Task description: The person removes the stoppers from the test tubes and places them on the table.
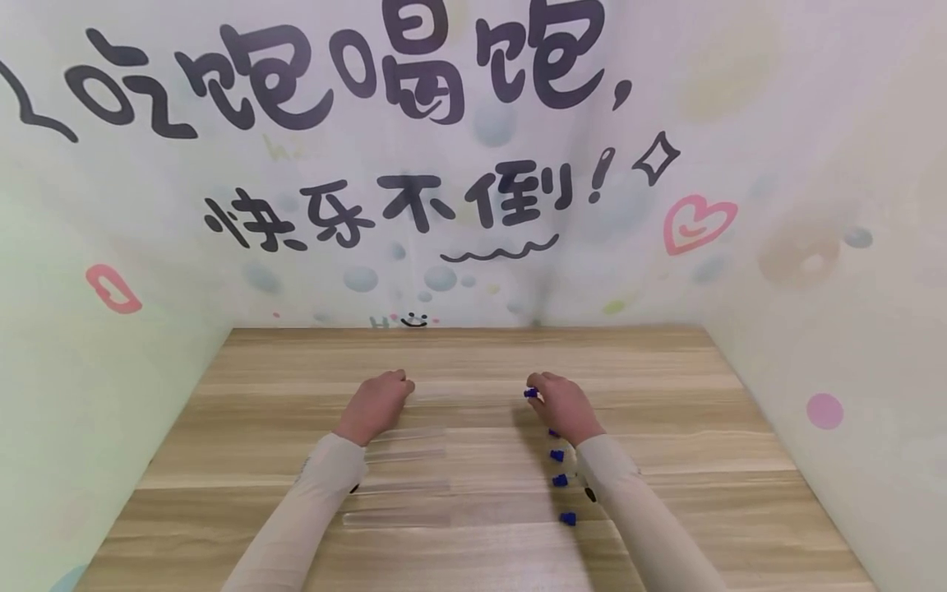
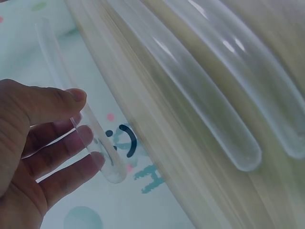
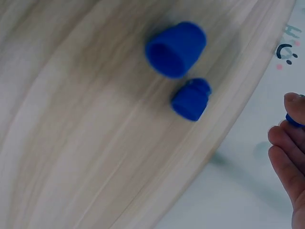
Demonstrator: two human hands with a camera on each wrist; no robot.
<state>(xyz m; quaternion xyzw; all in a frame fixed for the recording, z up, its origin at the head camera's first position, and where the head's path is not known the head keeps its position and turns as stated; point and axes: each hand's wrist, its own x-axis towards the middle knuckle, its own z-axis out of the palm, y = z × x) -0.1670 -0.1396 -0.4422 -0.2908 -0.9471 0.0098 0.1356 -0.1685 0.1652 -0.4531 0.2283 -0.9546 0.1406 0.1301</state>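
My left hand (image 1: 376, 404) pinches a clear test tube (image 2: 102, 138) between thumb and fingers, above the table in the left wrist view. The tube's rounded end points down and right there. My right hand (image 1: 565, 407) pinches a small blue cap (image 1: 530, 393); only a sliver of it shows at the right edge of the right wrist view. More clear test tubes (image 2: 190, 86) lie on the table beside the left forearm. Several blue caps (image 1: 557, 455) form a column on the table, just left of the right forearm.
The wood-grain table (image 1: 481, 559) is enclosed by white printed walls at the back and both sides. Dark lettering (image 1: 422, 201) and coloured spots mark the back wall. The nearest tube (image 1: 395, 519) and nearest cap (image 1: 567, 519) lie toward the front.
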